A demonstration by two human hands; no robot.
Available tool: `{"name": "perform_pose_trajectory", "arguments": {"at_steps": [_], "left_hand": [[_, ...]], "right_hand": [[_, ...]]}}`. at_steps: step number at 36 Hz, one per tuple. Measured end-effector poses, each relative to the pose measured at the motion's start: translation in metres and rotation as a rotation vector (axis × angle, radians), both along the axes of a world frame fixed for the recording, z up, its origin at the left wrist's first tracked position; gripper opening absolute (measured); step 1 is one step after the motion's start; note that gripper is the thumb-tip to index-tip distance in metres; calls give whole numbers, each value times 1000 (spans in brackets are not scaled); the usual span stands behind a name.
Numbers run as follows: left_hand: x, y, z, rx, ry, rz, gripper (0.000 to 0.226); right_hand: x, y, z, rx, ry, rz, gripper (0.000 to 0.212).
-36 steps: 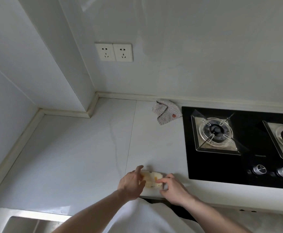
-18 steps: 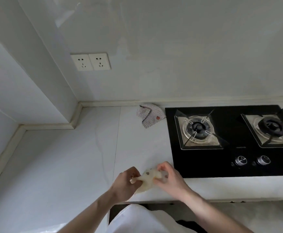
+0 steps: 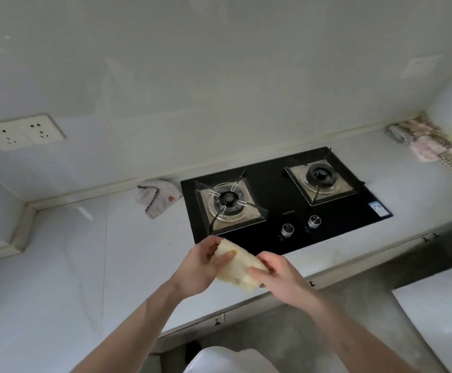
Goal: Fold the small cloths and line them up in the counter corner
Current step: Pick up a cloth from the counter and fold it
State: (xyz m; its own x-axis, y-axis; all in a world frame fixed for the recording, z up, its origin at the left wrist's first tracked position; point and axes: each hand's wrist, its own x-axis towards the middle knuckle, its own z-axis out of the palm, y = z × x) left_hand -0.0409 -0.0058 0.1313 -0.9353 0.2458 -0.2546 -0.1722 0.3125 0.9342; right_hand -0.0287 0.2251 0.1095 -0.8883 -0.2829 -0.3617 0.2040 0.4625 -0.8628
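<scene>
- Left hand (image 3: 199,265) and right hand (image 3: 278,275) raised over the surface's (image 3: 58,278) front edge, each pinching the yellow cloth (image 3: 234,267).
- Cloth's long axis runs far-left to near-right between them.

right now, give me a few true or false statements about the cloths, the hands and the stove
1. Both hands, left hand and right hand, hold the yellow cloth above the counter. True.
2. The dotted cloth lies on a burner. False: it lies on the counter, left of the stove.
3. Folded cloths sit in the far right corner. True.
4. A pot stands on the left burner. False: both burners are bare.
</scene>
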Motion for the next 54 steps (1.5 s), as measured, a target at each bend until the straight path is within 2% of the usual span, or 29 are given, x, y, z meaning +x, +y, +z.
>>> {"name": "perform_pose_trajectory", "arguments": {"at_steps": [3, 9, 14, 17, 23, 30, 38, 45, 51, 54], "left_hand": [[1, 46, 9, 31, -94, -66, 32], [10, 137, 11, -54, -38, -157, 17], [13, 207, 9, -86, 22, -174, 16], [13, 247, 16, -59, 16, -163, 22], [-14, 311, 27, -138, 62, -219, 39], [-72, 398, 27, -212, 133, -333, 31], [-138, 513, 11, -275, 111, -334, 57], [-196, 597, 7, -300, 201, -433, 60], [-233, 636, 11, -355, 105, -519, 57], [-256, 650, 16, -370, 48, -483, 50]], "right_hand": [[9, 48, 12, -48, -10, -86, 20], [33, 143, 27, 11, 6, -166, 10], [50, 207, 28, 64, 3, -269, 12], [55, 241, 29, 71, 7, -310, 13], [54, 299, 36, 10, 50, -445, 6], [28, 370, 40, -32, 114, -597, 4], [-13, 466, 44, -15, 68, -760, 8], [-61, 545, 46, 24, 60, -835, 10], [-92, 580, 39, -61, 18, -921, 10], [-116, 603, 32, -110, -3, -947, 10]]}}
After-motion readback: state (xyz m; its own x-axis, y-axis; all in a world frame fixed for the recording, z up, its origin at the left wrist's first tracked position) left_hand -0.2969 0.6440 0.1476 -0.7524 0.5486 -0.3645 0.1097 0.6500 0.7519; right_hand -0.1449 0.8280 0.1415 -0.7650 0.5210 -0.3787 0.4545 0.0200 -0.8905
